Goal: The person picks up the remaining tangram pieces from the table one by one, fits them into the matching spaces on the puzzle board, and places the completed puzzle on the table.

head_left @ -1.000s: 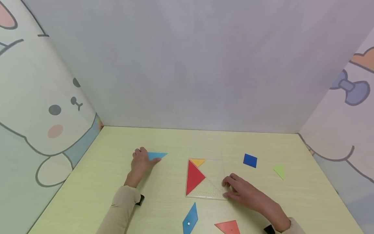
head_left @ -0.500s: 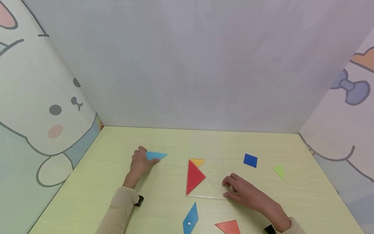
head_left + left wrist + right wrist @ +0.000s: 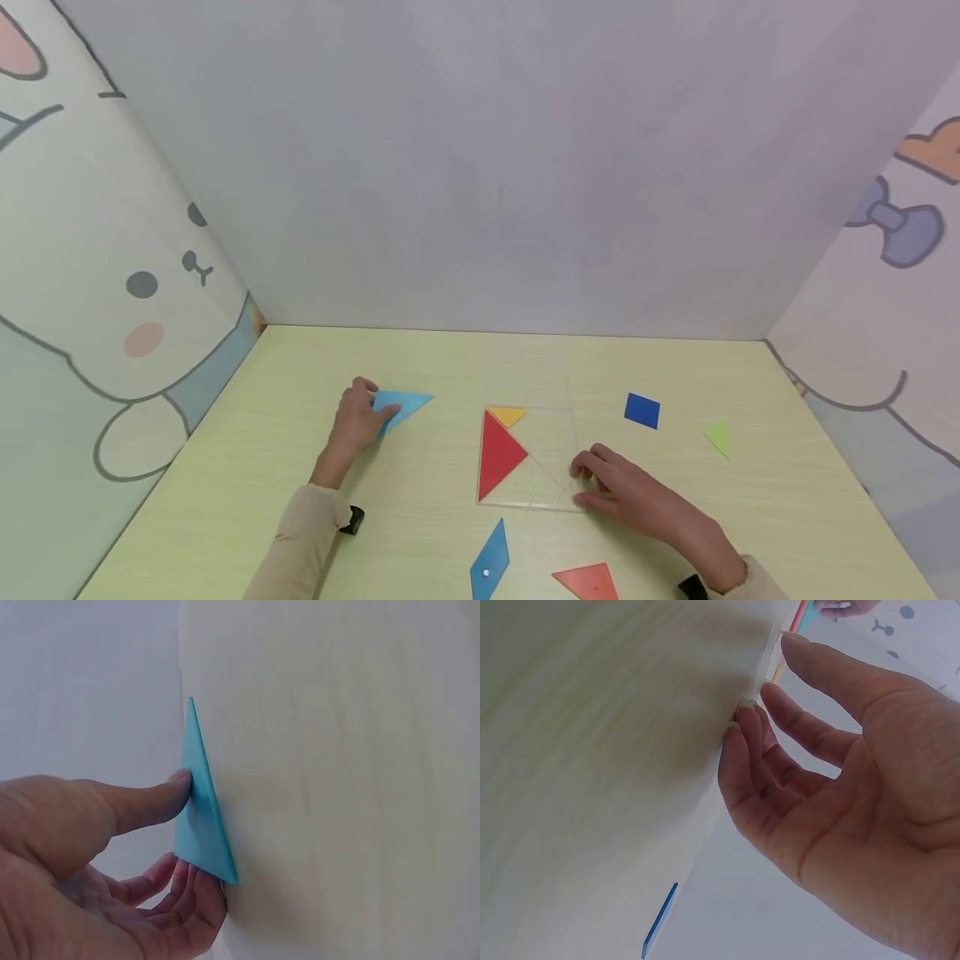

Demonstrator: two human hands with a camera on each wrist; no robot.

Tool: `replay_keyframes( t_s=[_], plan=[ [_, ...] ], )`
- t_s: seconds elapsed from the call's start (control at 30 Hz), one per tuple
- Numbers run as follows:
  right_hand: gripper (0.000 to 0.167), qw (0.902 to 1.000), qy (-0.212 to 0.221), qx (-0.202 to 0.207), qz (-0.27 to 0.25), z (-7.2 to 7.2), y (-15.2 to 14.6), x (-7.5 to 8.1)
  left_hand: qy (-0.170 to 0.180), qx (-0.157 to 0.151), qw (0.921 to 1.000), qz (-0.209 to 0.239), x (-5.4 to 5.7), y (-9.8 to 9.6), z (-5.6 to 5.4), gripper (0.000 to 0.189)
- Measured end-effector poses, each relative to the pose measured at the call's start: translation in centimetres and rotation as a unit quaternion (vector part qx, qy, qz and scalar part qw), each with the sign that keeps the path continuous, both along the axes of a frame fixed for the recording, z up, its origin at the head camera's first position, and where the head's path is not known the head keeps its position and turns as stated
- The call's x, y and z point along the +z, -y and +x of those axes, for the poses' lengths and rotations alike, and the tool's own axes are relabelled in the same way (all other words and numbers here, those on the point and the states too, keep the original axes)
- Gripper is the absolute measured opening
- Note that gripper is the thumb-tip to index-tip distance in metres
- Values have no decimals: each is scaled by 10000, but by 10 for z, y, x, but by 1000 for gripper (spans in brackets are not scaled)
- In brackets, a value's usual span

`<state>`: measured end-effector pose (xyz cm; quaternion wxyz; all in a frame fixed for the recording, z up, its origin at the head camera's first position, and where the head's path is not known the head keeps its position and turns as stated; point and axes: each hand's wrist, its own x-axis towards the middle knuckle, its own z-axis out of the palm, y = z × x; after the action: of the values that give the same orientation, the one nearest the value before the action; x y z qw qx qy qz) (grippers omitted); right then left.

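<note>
My left hand (image 3: 358,419) pinches a light blue triangle tile (image 3: 405,406) at the left of the table. In the left wrist view the thumb lies on the face of the triangle tile (image 3: 196,817), which stands tilted, and fingers support its lower edge. A clear square tray (image 3: 525,506) lies mid-table, holding a large red triangle (image 3: 499,455) on its left side and a small yellow triangle (image 3: 508,416) at its top left corner. My right hand (image 3: 626,492) rests at the tray's right edge, fingers loosely bent, fingertips by the rim. Nothing shows gripped in it.
A dark blue square (image 3: 642,411) and a small green triangle (image 3: 718,439) lie right of the tray. Near the front are a blue parallelogram (image 3: 491,560) and a coral-red triangle (image 3: 588,579). A pale wall (image 3: 517,183) stands behind the table.
The light blue triangle has tilted and turned slightly in my left hand, with more of its face showing. The thumb has shifted left. My right hand and the tray stay put.
</note>
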<state>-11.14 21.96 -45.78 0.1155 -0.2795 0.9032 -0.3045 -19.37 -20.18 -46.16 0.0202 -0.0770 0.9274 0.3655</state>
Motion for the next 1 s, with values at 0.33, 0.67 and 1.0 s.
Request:
replay_keyframes(
  t_s=[0.33, 0.67, 1.0],
  plan=[
    [22, 10000, -8, -20, 7, 0, 0, -1, -342, 251, 9981, 455, 0, 0, 5, 35],
    [22, 10000, -58, 32, -42, 0, 0, -1, -684, 351, 9948, 669, -1, -1, 5, 31],
    [23, 10000, -15, 11, -44, 1, 0, 1, -907, 231, 9918, 876, -1, -5, 6, 30]
  ],
)
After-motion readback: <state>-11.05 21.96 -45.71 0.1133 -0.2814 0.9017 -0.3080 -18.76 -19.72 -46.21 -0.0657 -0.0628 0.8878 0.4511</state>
